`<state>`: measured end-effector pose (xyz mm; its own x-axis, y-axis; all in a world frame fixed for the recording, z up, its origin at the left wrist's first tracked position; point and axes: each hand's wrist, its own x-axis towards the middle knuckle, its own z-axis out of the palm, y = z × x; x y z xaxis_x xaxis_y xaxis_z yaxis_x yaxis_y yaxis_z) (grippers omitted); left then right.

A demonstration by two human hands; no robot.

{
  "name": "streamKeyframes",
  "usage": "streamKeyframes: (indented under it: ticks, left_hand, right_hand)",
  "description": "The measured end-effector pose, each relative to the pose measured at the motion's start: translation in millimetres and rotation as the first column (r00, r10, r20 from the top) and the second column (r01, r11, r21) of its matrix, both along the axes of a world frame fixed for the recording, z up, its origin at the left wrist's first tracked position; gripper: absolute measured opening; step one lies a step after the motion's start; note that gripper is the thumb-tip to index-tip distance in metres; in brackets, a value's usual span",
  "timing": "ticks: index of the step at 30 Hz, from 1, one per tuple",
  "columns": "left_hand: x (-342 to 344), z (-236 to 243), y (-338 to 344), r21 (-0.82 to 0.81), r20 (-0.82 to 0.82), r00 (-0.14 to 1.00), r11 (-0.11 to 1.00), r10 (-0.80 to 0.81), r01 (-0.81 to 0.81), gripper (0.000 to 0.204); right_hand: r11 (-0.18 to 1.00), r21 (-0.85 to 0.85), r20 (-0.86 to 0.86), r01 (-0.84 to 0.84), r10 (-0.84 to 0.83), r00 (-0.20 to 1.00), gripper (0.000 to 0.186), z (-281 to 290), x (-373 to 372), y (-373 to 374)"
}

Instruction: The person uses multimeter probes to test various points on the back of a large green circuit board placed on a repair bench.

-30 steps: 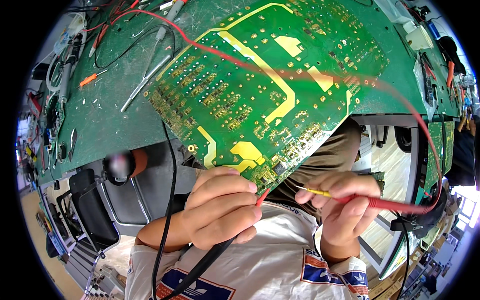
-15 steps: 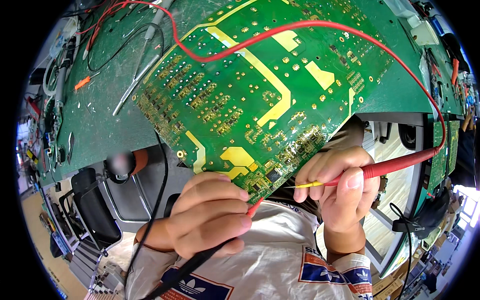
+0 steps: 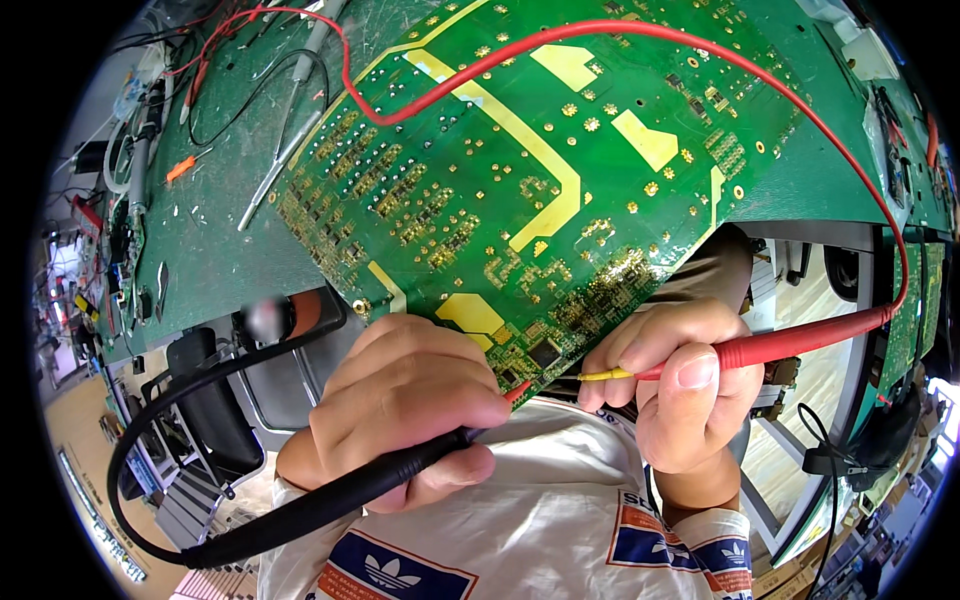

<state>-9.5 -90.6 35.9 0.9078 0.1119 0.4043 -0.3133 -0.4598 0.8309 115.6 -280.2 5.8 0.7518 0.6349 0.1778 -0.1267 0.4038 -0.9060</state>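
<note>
A large green circuit board lies slanted before me, its near corner reaching out over the table edge toward my shirt. My left hand is closed round a black test probe; the probe's small red tip is at the board's near corner, beside a square black chip. Whether that tip touches a contact I cannot tell. Pinched in my right hand is a red test probe. Its yellow tip points left, just off the board's near right edge.
A red probe lead arches across the board. The green tabletop carries a metal rod, an orange-handled screwdriver and tangled cables at its left. Black chairs stand at the left below the table; a black bag is at right.
My left hand has turned, bringing the black probe's body up into view with its lead looping left. The red probe's tip has shifted slightly left and down. The whole view has shifted a little.
</note>
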Motion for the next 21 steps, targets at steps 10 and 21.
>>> streamKeyframes:
  ticks: [10, 21]
  left_hand:
    - [4.4, -0.6, -3.0, 0.001, 0.012, 0.999, 0.999, 0.035, -0.035, 0.025]
    - [3.9, 0.6, -1.3, -0.015, -0.010, 1.000, 1.000, 0.023, -0.023, 0.023]
  right_hand:
    - [1.000, 0.008, 0.011, 0.004, -0.004, 1.000, 0.016, -2.2, -0.2, -0.1]
    - [0.999, -0.037, 0.064, 0.006, -0.003, 0.998, 0.014, -2.6, 0.8, -0.6]
